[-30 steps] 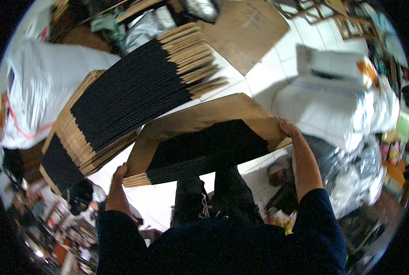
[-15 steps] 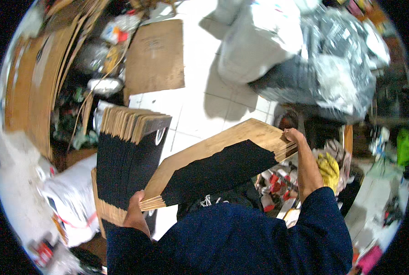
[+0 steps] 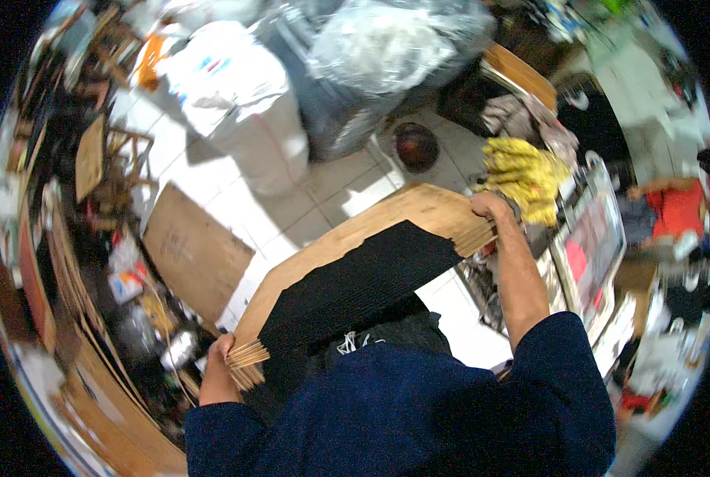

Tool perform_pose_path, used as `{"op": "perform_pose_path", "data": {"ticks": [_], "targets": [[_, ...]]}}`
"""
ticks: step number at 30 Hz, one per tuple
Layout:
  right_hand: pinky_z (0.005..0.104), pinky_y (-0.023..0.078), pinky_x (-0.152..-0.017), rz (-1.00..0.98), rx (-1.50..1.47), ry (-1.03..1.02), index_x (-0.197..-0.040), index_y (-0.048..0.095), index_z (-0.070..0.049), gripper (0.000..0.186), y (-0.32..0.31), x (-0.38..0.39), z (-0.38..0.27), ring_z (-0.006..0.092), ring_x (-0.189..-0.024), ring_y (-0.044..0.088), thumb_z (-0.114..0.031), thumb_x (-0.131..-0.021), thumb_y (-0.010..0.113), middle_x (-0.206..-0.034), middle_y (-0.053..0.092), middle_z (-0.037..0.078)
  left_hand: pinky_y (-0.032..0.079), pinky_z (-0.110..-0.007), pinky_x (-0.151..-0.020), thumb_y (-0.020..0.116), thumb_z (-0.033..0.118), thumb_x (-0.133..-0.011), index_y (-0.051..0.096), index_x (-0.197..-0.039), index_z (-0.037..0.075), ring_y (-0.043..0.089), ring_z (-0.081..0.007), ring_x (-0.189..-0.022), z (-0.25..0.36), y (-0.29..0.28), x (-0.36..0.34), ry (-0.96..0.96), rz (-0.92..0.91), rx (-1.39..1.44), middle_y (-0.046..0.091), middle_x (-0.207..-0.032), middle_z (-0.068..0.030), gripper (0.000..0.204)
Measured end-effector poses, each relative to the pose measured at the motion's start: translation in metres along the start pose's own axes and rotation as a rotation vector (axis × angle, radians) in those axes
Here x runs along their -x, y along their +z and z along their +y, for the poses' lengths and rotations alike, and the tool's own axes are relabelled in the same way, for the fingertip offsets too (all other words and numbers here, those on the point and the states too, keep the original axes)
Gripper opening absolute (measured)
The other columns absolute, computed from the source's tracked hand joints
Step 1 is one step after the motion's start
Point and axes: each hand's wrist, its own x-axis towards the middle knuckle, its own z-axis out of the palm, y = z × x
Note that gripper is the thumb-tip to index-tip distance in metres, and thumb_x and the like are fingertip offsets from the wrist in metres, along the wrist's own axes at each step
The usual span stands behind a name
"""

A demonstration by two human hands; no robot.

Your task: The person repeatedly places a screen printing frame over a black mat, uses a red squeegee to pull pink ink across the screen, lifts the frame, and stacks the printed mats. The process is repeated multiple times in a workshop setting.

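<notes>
Between my two hands hangs a stack of thin brown boards (image 3: 355,216) with a black middle part along the edge nearest me. My left hand (image 3: 218,359) is closed round the near left end, where the layered board edges fan slightly apart. At the far right end my right hand (image 3: 494,208) grips the corner, its thumb on the upper face. The stack is held tilted in front of my dark blue shirt, the right end farther from me. Fingers under the boards are hidden.
Ahead stand a white sack (image 3: 263,139) and large grey plastic bags (image 3: 387,56). A dark round object (image 3: 416,147) lies on the tiles. Yellow cloth (image 3: 523,176) is beside my right hand. Left are a flat cardboard sheet (image 3: 196,248) and a wooden stool (image 3: 92,159). A person in red (image 3: 678,211) is far right.
My view has turned to the right, and the stack has come along in both hands. The standing pile of black-and-brown boards at my left has gone out of view.
</notes>
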Motion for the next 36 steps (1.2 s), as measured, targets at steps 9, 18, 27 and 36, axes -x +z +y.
{"op": "perform_pose_path", "data": {"ticks": [9,18,27,36], "targets": [[0.049,0.055,-0.099,-0.055,-0.52,0.087,-0.12,0.073,-0.001,0.042,0.148,0.096,-0.057,0.0386,-0.119,0.068,-0.022,-0.09,0.052,-0.132,0.068,0.022,0.047,-0.046,-0.104,0.038,0.047,-0.107,0.057,-0.131,-0.005,0.055,-0.0356,-0.12,0.116,-0.204,-0.022,0.139,0.133,-0.313,0.057,-0.133,-0.0225,0.06],[0.048,0.055,-0.099,-0.202,-0.996,0.399,-0.122,0.072,0.0,0.043,0.391,0.164,-0.038,0.0382,-0.122,0.066,-0.016,-0.091,0.047,-0.133,0.067,0.024,0.048,-0.044,-0.101,0.04,0.044,-0.107,0.06,-0.126,-0.005,0.058,-0.0335,-0.113,0.327,-0.185,0.013,0.327,0.183,-0.597,0.061,-0.127,-0.0207,0.057],[0.0486,0.051,-0.107,-0.017,-1.244,0.63,-0.119,0.072,-0.001,0.047,0.733,0.293,0.055,0.0392,-0.123,0.064,-0.029,-0.091,0.047,-0.131,0.067,0.022,0.049,-0.043,-0.098,0.043,0.042,-0.107,0.064,-0.121,-0.005,0.062,-0.0314,-0.106,0.463,0.124,0.112,0.578,0.018,-0.894,0.065,-0.121,-0.019,0.053],[0.0444,0.06,-0.086,-0.122,-0.81,0.5,-0.109,0.075,-0.004,0.027,1.017,0.412,0.199,0.0342,-0.103,0.074,-0.016,-0.095,0.055,-0.114,0.075,0.018,0.052,-0.043,-0.094,0.043,0.041,-0.108,0.067,-0.117,-0.005,0.067,-0.0308,-0.099,0.504,0.457,0.175,0.852,-0.597,-0.922,0.069,-0.116,-0.0173,0.052]]}}
